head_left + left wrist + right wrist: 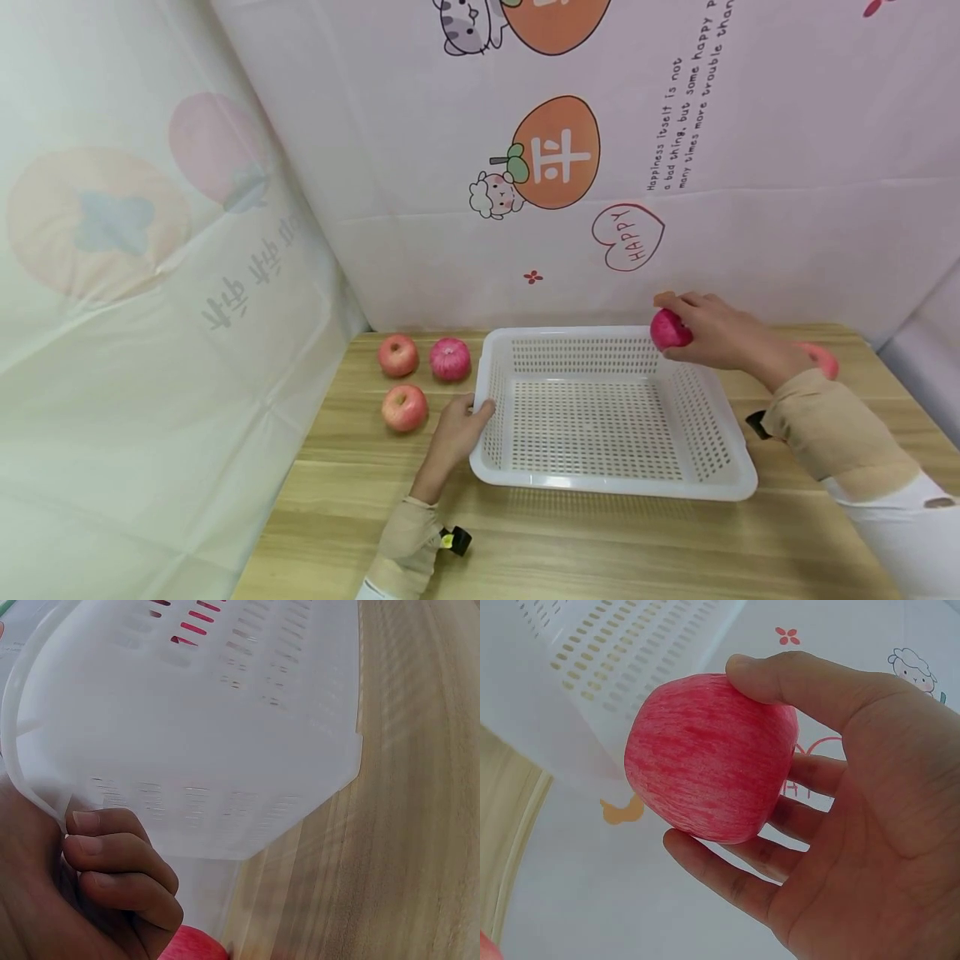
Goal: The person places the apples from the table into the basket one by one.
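1. My right hand [712, 333] has thumb and fingers [727, 877] curled round one red apple [709, 757], above the basket's far right corner.
2. My left hand [457, 429] grips the rim of the one white basket [615, 483], steadying it.
3. Three apples [405, 407] sit left on the tabletop [562, 542]; another [825, 360] peeks behind my right wrist.

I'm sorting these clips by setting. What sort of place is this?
Probably a staged tabletop booth, not a real kitchen: printed cartoon backdrop sheets wall in a wooden table that holds only a white basket and apples.
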A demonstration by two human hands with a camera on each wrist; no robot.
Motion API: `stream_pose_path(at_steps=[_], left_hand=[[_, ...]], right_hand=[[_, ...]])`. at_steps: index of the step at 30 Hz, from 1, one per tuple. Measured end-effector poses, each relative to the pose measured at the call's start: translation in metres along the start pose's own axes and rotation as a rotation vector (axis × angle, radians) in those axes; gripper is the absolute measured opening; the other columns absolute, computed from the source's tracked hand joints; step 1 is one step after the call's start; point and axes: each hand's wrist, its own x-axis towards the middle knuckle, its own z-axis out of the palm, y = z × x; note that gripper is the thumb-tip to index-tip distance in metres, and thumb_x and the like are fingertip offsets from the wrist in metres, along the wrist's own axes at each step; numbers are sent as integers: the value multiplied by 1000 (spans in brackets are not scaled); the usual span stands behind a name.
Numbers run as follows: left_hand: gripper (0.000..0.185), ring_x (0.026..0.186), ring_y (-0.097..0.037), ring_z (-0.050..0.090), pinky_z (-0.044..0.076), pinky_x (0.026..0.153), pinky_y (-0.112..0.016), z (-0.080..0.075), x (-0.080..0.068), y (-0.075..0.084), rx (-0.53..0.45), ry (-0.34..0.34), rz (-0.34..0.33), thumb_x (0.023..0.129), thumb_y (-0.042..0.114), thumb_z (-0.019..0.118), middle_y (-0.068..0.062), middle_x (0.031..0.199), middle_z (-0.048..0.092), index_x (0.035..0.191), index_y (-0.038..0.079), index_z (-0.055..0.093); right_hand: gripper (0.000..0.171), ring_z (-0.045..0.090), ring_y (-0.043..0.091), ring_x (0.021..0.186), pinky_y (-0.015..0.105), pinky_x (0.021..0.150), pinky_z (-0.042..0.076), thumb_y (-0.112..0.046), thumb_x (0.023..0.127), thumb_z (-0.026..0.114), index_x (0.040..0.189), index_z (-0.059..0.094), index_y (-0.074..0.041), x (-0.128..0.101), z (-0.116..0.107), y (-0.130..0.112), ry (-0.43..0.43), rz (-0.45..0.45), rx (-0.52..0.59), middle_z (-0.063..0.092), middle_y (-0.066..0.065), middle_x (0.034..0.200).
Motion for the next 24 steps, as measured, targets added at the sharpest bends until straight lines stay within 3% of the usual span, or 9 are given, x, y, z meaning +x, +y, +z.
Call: stream_pose_path(at_steps=[7, 17, 24], left_hand=[[39, 70, -15, 71, 59, 60, -30, 1, 0, -1, 6, -2, -3, 103, 34, 61, -15, 89, 77, 114, -1, 75], [39, 71, -15, 71, 59, 61, -29, 1, 0, -1, 16, -9, -12, 103, 35, 60, -14, 91, 77, 116, 1, 76], [40, 72, -15, 71, 59, 61, -29, 0, 1, -1, 17, -11, -2, 103, 34, 60, -15, 92, 77, 116, 0, 76]], right_hand=[[78, 50, 54, 131, 68, 90, 57, -28, 87, 84, 152, 50, 0, 3, 3, -8, 19, -27, -2, 50, 32, 151], [74, 51, 52, 129, 69, 86, 58, -28, 87, 84, 149, 54, -1, 8, 9, -21, 22, -47, 12, 51, 28, 147], [76, 52, 47, 126, 63, 87, 61, -28, 87, 85, 151, 54, -1, 11, 13, -26, 12, -51, 21, 51, 27, 142]])
